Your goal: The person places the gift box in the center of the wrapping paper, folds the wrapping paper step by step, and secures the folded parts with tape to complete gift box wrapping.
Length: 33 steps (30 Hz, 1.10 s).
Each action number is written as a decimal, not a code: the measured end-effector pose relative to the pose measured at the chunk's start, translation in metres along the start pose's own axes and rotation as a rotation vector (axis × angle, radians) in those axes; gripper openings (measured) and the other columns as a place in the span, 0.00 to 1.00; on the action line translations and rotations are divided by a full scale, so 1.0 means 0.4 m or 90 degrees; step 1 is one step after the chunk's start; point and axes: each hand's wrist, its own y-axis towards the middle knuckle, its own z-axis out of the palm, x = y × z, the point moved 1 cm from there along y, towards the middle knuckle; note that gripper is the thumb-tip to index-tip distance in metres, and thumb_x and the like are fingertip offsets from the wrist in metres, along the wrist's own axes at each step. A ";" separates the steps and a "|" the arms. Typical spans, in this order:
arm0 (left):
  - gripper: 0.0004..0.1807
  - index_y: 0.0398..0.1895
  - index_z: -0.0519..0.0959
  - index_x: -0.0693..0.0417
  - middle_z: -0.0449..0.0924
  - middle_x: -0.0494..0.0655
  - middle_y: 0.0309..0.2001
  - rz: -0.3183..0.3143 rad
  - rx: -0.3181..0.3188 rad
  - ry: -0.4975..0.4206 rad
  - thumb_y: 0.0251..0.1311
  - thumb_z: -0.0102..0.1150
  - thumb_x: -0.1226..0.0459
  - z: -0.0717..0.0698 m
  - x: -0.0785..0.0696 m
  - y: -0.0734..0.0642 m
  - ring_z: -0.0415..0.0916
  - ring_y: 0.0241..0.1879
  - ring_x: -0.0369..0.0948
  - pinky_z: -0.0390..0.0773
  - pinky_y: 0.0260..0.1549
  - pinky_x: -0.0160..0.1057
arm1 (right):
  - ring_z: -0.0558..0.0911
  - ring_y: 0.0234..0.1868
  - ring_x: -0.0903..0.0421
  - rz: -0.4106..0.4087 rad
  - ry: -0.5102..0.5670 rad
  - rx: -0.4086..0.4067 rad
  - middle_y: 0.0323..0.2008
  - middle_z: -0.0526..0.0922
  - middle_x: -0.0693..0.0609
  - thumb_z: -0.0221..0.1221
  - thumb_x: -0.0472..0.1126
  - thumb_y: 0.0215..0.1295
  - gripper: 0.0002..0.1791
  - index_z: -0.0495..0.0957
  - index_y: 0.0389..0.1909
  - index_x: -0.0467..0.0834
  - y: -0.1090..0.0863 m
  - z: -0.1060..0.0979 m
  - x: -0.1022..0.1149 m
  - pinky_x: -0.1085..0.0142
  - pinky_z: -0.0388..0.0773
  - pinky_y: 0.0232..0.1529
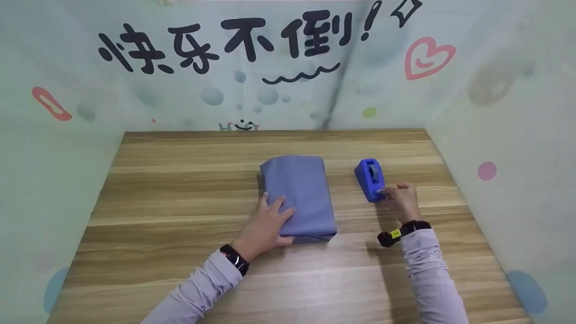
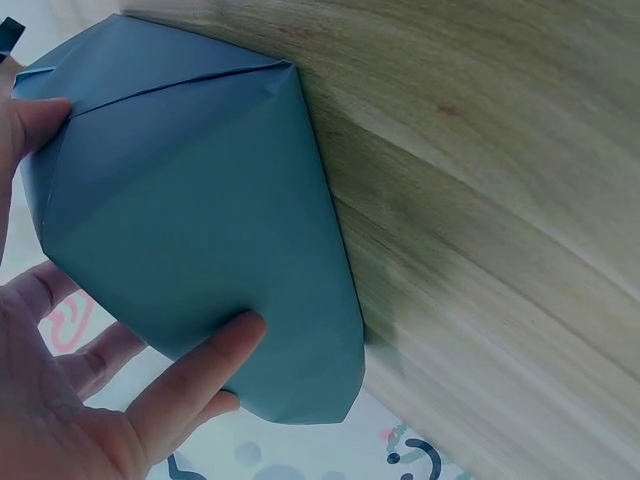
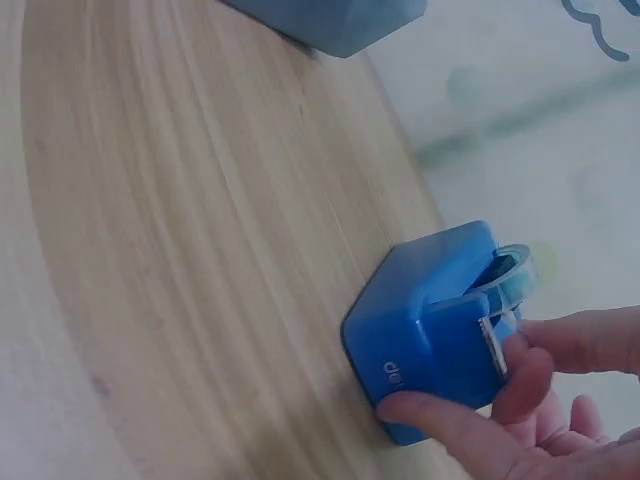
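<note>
A box-shaped package wrapped in blue-grey paper (image 1: 299, 193) lies mid-table, with folded flaps at its near end. My left hand (image 1: 265, 222) rests on its left near corner, fingers spread over the top and thumb against the folded end. In the left wrist view the fingers look mostly straight on the paper (image 2: 210, 230). To the right stands a blue tape dispenser (image 1: 370, 180) holding a roll of clear tape (image 3: 515, 275). My right hand (image 1: 402, 198) pinches at the tape end by the cutter (image 3: 493, 348), while another fingertip touches the dispenser's lower body.
The wood-grain table (image 1: 171, 202) reaches back to a printed cloth backdrop (image 1: 288, 99) with dark lettering and bubbles. More pale cloth stands along the left and right sides. Each wrist wears a black strap.
</note>
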 end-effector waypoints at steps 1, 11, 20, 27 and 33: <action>0.35 0.56 0.72 0.49 0.67 0.61 0.59 -0.001 0.002 -0.001 0.45 0.65 0.44 0.000 0.000 -0.001 0.62 0.56 0.71 0.67 0.55 0.62 | 0.79 0.26 0.58 0.010 0.027 0.007 0.35 0.69 0.45 0.51 0.22 0.56 0.19 0.52 0.40 0.37 -0.001 -0.004 -0.005 0.60 0.81 0.44; 0.36 0.57 0.72 0.49 0.68 0.61 0.60 0.000 0.004 0.004 0.45 0.65 0.44 -0.002 0.006 -0.001 0.62 0.57 0.70 0.64 0.58 0.62 | 0.73 0.23 0.61 0.051 0.183 0.016 0.23 0.67 0.52 0.49 0.20 0.57 0.16 0.54 0.30 0.41 -0.006 -0.019 -0.042 0.66 0.80 0.44; 0.35 0.56 0.72 0.50 0.68 0.61 0.59 0.005 -0.008 0.013 0.45 0.65 0.44 -0.005 0.007 -0.004 0.64 0.56 0.68 0.60 0.61 0.62 | 0.77 0.26 0.60 0.008 0.129 0.023 0.32 0.66 0.47 0.48 0.19 0.55 0.18 0.52 0.31 0.41 -0.001 -0.013 -0.050 0.66 0.81 0.42; 0.37 0.58 0.72 0.49 0.67 0.61 0.60 -0.002 0.003 0.014 0.45 0.64 0.43 0.003 0.003 -0.010 0.63 0.56 0.70 0.61 0.59 0.62 | 0.80 0.23 0.60 -0.035 0.073 0.011 0.24 0.71 0.52 0.47 0.20 0.57 0.17 0.52 0.30 0.43 0.006 -0.012 -0.065 0.66 0.82 0.37; 0.37 0.59 0.71 0.48 0.66 0.61 0.61 -0.006 0.010 0.004 0.46 0.64 0.43 0.005 -0.002 -0.004 0.61 0.57 0.70 0.61 0.59 0.63 | 0.80 0.23 0.62 -0.121 -0.028 -0.043 0.26 0.68 0.52 0.48 0.19 0.53 0.17 0.54 0.30 0.42 0.013 -0.016 -0.112 0.67 0.82 0.32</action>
